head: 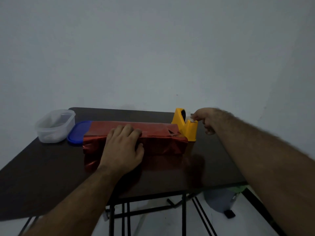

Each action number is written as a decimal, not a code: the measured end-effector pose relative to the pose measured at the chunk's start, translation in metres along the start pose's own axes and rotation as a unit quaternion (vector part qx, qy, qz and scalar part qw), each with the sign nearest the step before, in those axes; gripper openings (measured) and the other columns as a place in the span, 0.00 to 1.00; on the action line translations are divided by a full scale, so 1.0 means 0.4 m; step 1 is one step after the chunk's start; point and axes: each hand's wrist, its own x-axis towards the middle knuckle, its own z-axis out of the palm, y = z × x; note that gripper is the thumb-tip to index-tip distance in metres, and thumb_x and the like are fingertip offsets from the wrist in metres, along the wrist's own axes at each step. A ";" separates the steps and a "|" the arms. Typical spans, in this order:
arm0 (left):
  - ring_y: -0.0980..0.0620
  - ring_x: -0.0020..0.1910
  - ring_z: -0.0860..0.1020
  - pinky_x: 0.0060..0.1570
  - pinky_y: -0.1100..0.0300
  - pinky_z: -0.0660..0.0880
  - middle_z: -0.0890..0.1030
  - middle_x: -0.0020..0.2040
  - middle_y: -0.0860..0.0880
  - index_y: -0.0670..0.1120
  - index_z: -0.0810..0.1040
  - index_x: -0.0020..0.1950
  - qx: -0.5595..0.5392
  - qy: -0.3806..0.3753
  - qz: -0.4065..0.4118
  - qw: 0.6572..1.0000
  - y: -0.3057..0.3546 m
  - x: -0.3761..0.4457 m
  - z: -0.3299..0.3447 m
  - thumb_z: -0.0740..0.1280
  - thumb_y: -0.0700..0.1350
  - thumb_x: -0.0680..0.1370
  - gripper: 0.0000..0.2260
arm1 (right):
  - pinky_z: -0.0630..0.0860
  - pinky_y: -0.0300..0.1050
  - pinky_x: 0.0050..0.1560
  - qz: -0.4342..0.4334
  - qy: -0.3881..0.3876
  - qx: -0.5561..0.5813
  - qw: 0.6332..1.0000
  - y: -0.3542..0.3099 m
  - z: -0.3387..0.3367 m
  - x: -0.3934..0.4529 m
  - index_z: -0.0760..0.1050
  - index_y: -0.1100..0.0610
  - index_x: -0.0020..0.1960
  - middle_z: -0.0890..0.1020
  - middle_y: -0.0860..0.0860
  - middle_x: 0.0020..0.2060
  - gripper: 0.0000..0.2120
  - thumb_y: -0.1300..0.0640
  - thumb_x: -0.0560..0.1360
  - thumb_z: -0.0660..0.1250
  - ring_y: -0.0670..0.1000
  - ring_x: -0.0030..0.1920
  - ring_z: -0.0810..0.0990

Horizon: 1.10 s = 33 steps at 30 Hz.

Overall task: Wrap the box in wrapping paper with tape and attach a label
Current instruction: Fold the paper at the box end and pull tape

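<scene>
Standing at the table's (42, 167) ten o'clock corner, a clear plastic container (54, 125) is seen, with a blue lid (77, 132) laid flat just beside it toward three o'clock. At the centre, the box (158, 138), covered in shiny red wrapping paper (92, 160), is pressed down by the left hand (123, 149), whose fingers are spread flat over the top seam. A loose flap of paper is spread on the tabletop toward six o'clock. Touching the box's three o'clock end, a yellow tape dispenser (186, 126) is set. At its cutter, the tape end (190, 118) is pinched by the right hand (207, 119), fingers curled.
</scene>
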 end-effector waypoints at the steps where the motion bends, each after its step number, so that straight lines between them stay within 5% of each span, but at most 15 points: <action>1: 0.49 0.56 0.72 0.61 0.49 0.69 0.76 0.55 0.51 0.50 0.79 0.63 0.000 0.001 0.000 1.000 0.000 -0.001 -0.001 0.62 0.56 0.76 0.19 | 0.67 0.43 0.29 0.003 0.003 0.001 1.000 -0.003 0.002 -0.005 0.76 0.55 0.63 0.63 0.55 0.32 0.18 0.48 0.77 0.73 0.52 0.27 0.60; 5: 0.49 0.57 0.72 0.62 0.49 0.69 0.76 0.56 0.52 0.50 0.79 0.65 0.000 -0.008 0.000 1.000 -0.002 -0.001 -0.002 0.61 0.57 0.77 0.20 | 0.75 0.49 0.44 -0.017 0.026 0.039 0.999 -0.018 0.013 -0.010 0.73 0.58 0.58 0.72 0.55 0.39 0.14 0.53 0.78 0.73 0.53 0.35 0.70; 9: 0.49 0.57 0.73 0.63 0.49 0.69 0.76 0.57 0.52 0.50 0.79 0.65 -0.003 -0.012 0.000 1.000 -0.004 0.001 -0.001 0.61 0.57 0.77 0.21 | 0.75 0.48 0.38 0.031 -0.007 0.124 0.992 -0.028 0.031 -0.010 0.75 0.56 0.55 0.76 0.52 0.55 0.05 0.59 0.80 0.68 0.55 0.43 0.75; 12: 0.48 0.57 0.73 0.62 0.49 0.69 0.76 0.56 0.51 0.50 0.79 0.64 -0.005 -0.011 -0.002 1.000 -0.004 0.001 -0.001 0.61 0.57 0.77 0.20 | 0.83 0.64 0.45 0.016 -0.016 0.191 0.981 -0.024 0.042 -0.002 0.74 0.60 0.69 0.69 0.56 0.73 0.16 0.65 0.81 0.65 0.63 0.70 0.73; 14: 0.48 0.57 0.73 0.62 0.48 0.69 0.76 0.56 0.51 0.49 0.79 0.64 -0.003 -0.013 -0.001 1.000 -0.002 0.000 -0.001 0.62 0.57 0.77 0.20 | 0.83 0.69 0.38 0.008 -0.008 0.241 0.970 -0.015 0.051 -0.006 0.71 0.60 0.75 0.66 0.55 0.79 0.24 0.68 0.80 0.64 0.65 0.76 0.68; 16: 0.47 0.57 0.73 0.62 0.48 0.69 0.76 0.56 0.50 0.49 0.79 0.64 -0.003 -0.014 0.000 1.000 -0.001 0.001 -0.001 0.62 0.57 0.77 0.20 | 0.82 0.71 0.37 0.001 -0.004 0.298 0.955 0.000 0.061 -0.015 0.72 0.59 0.75 0.66 0.55 0.78 0.24 0.68 0.79 0.64 0.66 0.75 0.68; 19: 0.47 0.57 0.73 0.62 0.48 0.68 0.76 0.55 0.51 0.49 0.79 0.64 -0.001 -0.014 -0.001 1.000 -0.001 0.000 -0.003 0.62 0.57 0.77 0.20 | 0.77 0.76 0.58 -0.012 -0.024 0.373 0.928 0.020 0.068 -0.039 0.71 0.59 0.72 0.68 0.56 0.75 0.24 0.70 0.77 0.62 0.68 0.74 0.68; 22: 0.47 0.58 0.73 0.63 0.48 0.67 0.76 0.56 0.51 0.49 0.79 0.64 0.001 -0.017 -0.001 1.000 -0.002 0.000 -0.002 0.62 0.57 0.77 0.20 | 0.74 0.76 0.63 -0.037 -0.051 0.414 0.908 0.045 0.069 -0.051 0.69 0.59 0.73 0.70 0.56 0.68 0.25 0.70 0.77 0.61 0.67 0.68 0.71; 27: 0.47 0.59 0.73 0.63 0.47 0.68 0.76 0.57 0.51 0.50 0.79 0.65 0.003 -0.023 0.000 1.000 -0.001 -0.001 -0.004 0.62 0.57 0.77 0.20 | 0.81 0.70 0.50 -0.075 -0.045 0.453 0.887 0.096 0.079 -0.030 0.74 0.61 0.66 0.73 0.58 0.67 0.19 0.70 0.76 0.64 0.59 0.61 0.70; 33: 0.46 0.57 0.73 0.62 0.47 0.68 0.76 0.56 0.50 0.49 0.79 0.65 0.009 -0.018 0.000 1.000 0.000 -0.001 -0.006 0.62 0.57 0.77 0.21 | 0.82 0.75 0.46 -0.077 -0.060 0.475 0.875 0.158 0.092 0.006 0.75 0.61 0.69 0.77 0.56 0.64 0.27 0.70 0.70 0.67 0.59 0.65 0.74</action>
